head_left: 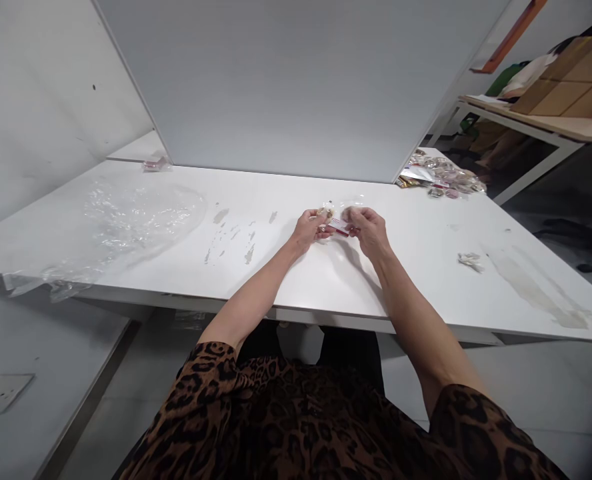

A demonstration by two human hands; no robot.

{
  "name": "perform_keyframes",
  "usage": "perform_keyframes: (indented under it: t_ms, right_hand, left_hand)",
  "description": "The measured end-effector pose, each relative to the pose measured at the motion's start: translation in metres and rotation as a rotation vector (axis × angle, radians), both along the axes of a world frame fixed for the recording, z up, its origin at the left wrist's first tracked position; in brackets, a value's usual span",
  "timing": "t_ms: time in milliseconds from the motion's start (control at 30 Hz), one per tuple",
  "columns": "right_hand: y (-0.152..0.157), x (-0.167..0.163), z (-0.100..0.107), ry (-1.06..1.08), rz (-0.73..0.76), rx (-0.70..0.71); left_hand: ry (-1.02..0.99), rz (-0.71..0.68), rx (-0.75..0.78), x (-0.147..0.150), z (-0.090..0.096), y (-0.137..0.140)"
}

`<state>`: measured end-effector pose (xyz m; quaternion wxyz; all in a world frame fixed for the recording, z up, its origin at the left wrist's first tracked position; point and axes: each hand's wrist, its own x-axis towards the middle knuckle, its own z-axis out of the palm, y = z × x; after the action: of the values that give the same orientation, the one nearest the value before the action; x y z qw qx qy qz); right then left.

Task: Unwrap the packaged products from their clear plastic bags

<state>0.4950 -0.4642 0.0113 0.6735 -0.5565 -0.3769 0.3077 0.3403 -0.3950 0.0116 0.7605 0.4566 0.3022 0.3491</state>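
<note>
Between my two hands, just above the white table, is a small clear plastic bag (352, 201) with a white and red card (339, 225). My left hand (310, 230) pinches a small gold-coloured item (329, 212) at the left side of the card; its exact kind is too small to tell. With fingers closed, my right hand (369, 230) grips the right side of the clear bag. Part of the bag and card is hidden behind my fingers.
A large crumpled clear plastic bag (126, 223) spreads over the table's left part. A small packet (157, 165) lies at the back left. Several packaged items (446, 175) are heaped at the back right, and a small whitish bundle (470, 261) lies nearer. A grey panel (296, 87) stands behind.
</note>
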Motion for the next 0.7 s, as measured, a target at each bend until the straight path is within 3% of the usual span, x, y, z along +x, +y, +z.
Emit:
perform_keyframes:
  t_ms: [133, 267, 367, 467, 567, 700]
  right_hand:
    - [0.007, -0.024, 0.006, -0.230, 0.175, -0.069]
    - [0.008, -0.008, 0.013, -0.398, 0.310, -0.108]
    - [0.008, 0.023, 0.015, -0.484, 0.088, -0.193]
    - [0.007, 0.048, 0.011, -0.748, -0.128, -0.486]
    - [0.006, 0.057, 0.003, -0.958, -0.114, -0.738]
    - [0.005, 0.058, 0.000, -0.896, -0.108, -0.797]
  left_hand:
    - [-0.097, -0.054, -0.046, 0.000, -0.001, -0.003]
    - [-0.102, 0.122, -0.155, 0.000, -0.004, 0.006]
    - [-0.067, 0.209, -0.231, 0.001, -0.005, 0.012]
    - [-0.019, 0.197, -0.233, 0.003, -0.005, 0.014]
    - [0.008, 0.165, -0.217, 0.004, -0.004, 0.013]
    - [0.043, 0.108, -0.200, 0.003, -0.003, 0.011]
